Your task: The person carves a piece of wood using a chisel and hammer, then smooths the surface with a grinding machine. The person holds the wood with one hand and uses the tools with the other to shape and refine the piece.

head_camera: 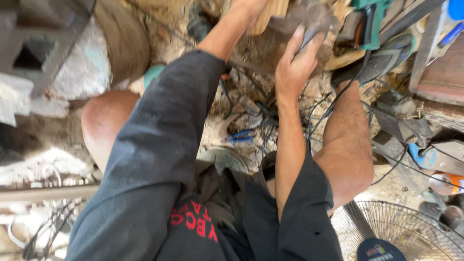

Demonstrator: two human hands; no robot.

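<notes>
My right hand [294, 63] reaches forward with its fingers wrapped over a dusty grey-brown lump [309, 17] near the top edge. My left arm, in a dark sleeve, stretches to the top of the view. Only the wrist and heel of my left hand [247, 7] show, beside a pale wooden piece [268, 14]; its fingers are cut off by the frame. Both bare knees flank the arms, and the hands are blurred.
A green power tool [370, 19] and a dark grinder [383, 60] lie at the top right. Tangled cables [270, 121] and blue-handled pliers [241, 137] litter the dusty ground. A fan grille [386, 232] sits at the bottom right, an orange can [447, 183] beside it.
</notes>
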